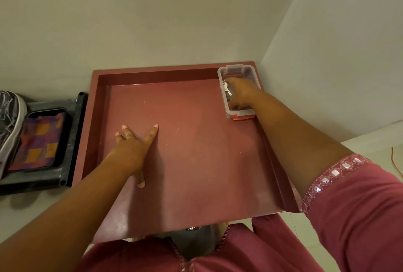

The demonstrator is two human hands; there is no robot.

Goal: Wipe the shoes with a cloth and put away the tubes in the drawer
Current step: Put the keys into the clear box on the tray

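A shallow, square drawer (174,101) with a smooth, dull-red floor and low straight walls is shown pulled out towards the person. The left hand (133,147) is laid flat on the drawer floor, left of its centre, with straight fingers (152,133) spread apart and the thumb pointed back towards the body. In the far right corner of the drawer, a small rectangular box (236,90) of clear plastic with red clips is seen. The right hand (242,94) is reached into this box; its fingers are curled downwards, but whether anything is pinched cannot be told. A silvery metal key (227,88) lies inside the box, just beside that hand. No tubes can be made out in the drawer. Left of the drawer, on a dark rack, a grey laced shoe (9,123) with a pale rubber sole is tilted against a chequered cloth (39,141) of purple, red and orange, folded in a black tray (65,138).
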